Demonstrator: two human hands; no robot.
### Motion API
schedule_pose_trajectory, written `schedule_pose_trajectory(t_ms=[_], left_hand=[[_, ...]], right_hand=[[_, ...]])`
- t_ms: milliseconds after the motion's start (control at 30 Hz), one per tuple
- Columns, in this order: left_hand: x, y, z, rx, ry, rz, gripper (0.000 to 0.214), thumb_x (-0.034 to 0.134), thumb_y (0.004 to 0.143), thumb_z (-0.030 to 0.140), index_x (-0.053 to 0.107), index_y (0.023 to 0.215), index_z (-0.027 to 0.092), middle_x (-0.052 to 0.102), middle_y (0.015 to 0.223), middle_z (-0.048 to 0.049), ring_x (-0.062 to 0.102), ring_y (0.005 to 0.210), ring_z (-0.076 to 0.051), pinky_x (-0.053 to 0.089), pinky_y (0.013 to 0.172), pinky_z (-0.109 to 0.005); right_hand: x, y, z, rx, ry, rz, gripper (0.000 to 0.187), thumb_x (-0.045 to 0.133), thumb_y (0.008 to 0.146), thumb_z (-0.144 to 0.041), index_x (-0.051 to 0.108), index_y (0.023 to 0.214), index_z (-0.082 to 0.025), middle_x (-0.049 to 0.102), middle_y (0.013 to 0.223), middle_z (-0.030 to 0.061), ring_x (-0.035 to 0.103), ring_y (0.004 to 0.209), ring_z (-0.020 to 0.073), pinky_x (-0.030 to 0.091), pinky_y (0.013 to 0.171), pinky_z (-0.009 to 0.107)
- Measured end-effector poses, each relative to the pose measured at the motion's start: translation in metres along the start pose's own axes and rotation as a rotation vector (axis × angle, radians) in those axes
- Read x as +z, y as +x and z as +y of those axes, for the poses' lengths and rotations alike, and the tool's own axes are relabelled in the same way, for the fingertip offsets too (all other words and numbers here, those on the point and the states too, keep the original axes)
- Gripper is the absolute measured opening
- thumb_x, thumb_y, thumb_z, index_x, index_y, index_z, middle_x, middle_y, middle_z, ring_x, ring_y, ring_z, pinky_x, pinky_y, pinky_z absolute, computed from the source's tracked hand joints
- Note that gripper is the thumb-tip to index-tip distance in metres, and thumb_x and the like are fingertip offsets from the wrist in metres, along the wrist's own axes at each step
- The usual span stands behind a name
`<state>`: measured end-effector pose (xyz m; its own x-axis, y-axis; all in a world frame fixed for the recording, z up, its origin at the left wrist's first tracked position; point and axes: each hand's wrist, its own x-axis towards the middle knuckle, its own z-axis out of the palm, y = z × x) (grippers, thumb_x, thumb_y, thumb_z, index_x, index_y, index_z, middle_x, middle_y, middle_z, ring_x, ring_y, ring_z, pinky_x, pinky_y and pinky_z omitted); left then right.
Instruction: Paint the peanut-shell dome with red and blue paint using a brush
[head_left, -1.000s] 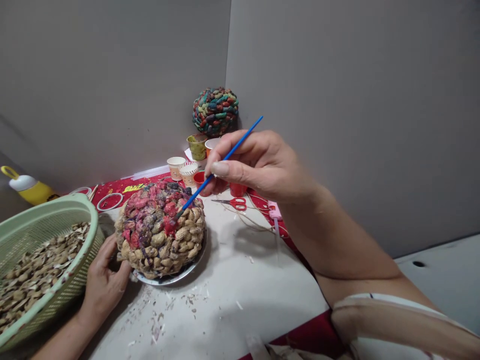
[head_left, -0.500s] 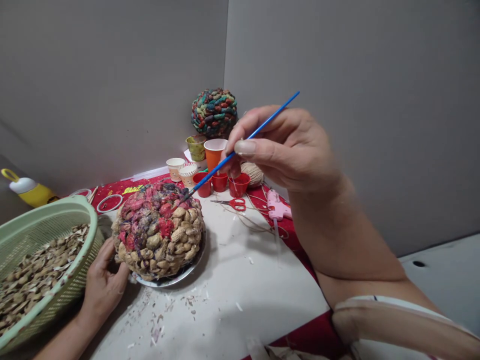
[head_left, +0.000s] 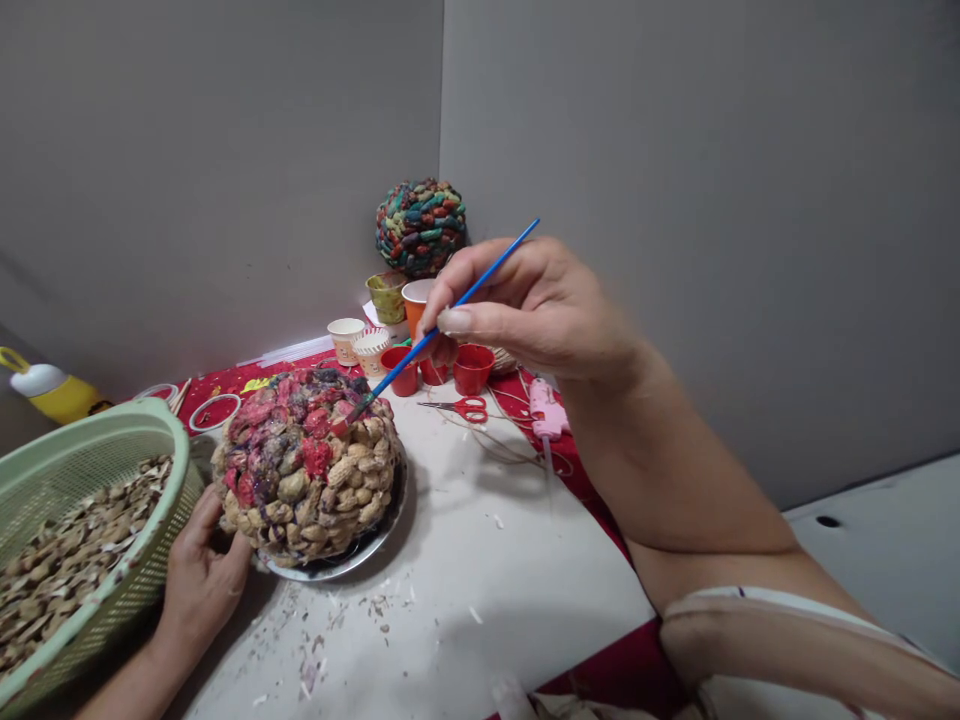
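Note:
A ball covered in peanut shells point(head_left: 349, 485) rests on a metal plate point(head_left: 352, 565); its top is painted red, pink and purple, while the lower shells are bare. My right hand point(head_left: 517, 310) pinches a blue paintbrush point(head_left: 480, 282) between thumb and fingers. The brush slants down to the left, its bristles touching shells near the top of the ball. At the ball's lower left, my left hand point(head_left: 202, 565) is curled against its side by the plate's edge, some fingertips hidden behind the ball.
A green basket point(head_left: 176, 450) of peanut shells stands left. Behind are red cups point(head_left: 474, 370), paper cups point(head_left: 371, 352), an orange cup point(head_left: 415, 310) and a multicoloured ball point(head_left: 421, 228). Red-handled scissors point(head_left: 471, 408) and a pink glue gun point(head_left: 547, 410) lie right, beside twine.
My right hand has moved left and slightly down. The brush tip has shifted from the ball's upper right edge onto shells nearer its middle. My left hand stays against the ball.

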<state>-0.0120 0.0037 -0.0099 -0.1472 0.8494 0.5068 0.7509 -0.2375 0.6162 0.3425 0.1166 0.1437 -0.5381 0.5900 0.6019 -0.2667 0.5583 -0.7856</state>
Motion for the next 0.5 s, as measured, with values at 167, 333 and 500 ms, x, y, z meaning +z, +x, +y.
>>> schedule_pose_trajectory(t_ms=[167,333,500], left_hand=[[0.0,0.0,-0.002,-0.023,-0.022,-0.004,0.045,0.065,0.08,0.043,0.072,0.114,0.015,0.072,0.121,-0.0108,0.067,0.088,-0.023,0.044,0.114,-0.05],[0.0,0.002,-0.002,-0.001,0.009,-0.001,0.045,0.064,0.08,0.044,0.073,0.113,0.014,0.072,0.121,-0.01,0.06,0.075,-0.019,0.047,0.11,-0.047],[0.0,0.002,-0.001,0.004,0.048,0.026,0.045,0.063,0.08,0.044,0.073,0.113,0.015,0.074,0.112,-0.0083,0.057,0.065,-0.016,0.051,0.106,-0.045]], right_hand=[[-0.01,0.002,0.001,-0.033,-0.046,0.048,0.019,0.078,0.086,-0.031,0.071,0.083,-0.013,0.071,0.071,0.0002,0.07,0.059,0.0087,0.059,0.056,0.016],[-0.005,0.002,0.0,-0.057,-0.013,0.061,0.019,0.077,0.086,-0.031,0.07,0.084,-0.013,0.072,0.073,0.0002,0.069,0.059,0.0079,0.058,0.055,0.015],[0.001,0.0,-0.005,-0.002,-0.023,-0.029,0.021,0.074,0.089,-0.033,0.068,0.086,-0.013,0.071,0.071,0.0009,0.069,0.06,0.0096,0.054,0.047,0.014]])
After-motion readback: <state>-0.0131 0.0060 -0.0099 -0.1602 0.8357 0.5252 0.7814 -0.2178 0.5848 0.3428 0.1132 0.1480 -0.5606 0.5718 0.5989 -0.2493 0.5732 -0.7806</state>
